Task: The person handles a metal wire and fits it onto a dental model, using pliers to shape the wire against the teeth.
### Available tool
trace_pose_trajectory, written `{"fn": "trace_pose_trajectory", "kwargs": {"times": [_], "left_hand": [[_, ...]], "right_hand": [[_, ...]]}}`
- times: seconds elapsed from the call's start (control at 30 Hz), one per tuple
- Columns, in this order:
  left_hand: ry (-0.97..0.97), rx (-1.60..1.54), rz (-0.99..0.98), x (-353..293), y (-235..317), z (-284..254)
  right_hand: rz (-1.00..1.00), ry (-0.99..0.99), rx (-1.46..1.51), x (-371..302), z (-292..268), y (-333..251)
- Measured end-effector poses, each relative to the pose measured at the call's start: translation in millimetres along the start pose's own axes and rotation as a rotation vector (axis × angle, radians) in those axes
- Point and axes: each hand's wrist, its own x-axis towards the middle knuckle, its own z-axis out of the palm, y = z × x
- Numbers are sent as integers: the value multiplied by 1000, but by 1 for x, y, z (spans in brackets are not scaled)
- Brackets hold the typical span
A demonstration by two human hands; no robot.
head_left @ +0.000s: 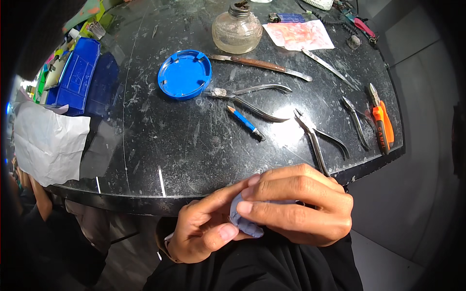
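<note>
A small blue-grey dental cast [248, 227] is held between my two hands, just off the near edge of the table. My left hand [206, 225] cups it from the left, with the thumb against its lower side. Over its top and right side curl the fingers of my right hand [303, 208], which hide much of it. A thin greyish strip shows between the right fingers; I cannot tell whether it belongs to the cast. Beyond the hands lie pliers [314, 140] with slim metal handles and a short blue pencil [246, 123].
On the dark table [160, 140] are a blue round lid [183, 75], a brown-handled knife [262, 64], more pliers [252, 99], orange-handled cutters [383, 123], a glass spirit lamp [237, 31] and a stained paper [301, 35]. White paper [51, 140] overhangs the left edge, beside a blue box [77, 75].
</note>
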Motion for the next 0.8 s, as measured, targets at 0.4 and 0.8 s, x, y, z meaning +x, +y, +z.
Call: {"fn": "trace_pose_trajectory", "kwargs": {"times": [0.4,0.8], "left_hand": [[-133,-131,238,1,-21,-11],[103,-13,94,4,-9,5]], "right_hand": [[-37,44,-107,-2,3,-1],[-87,277,110,-8,13,8]]}}
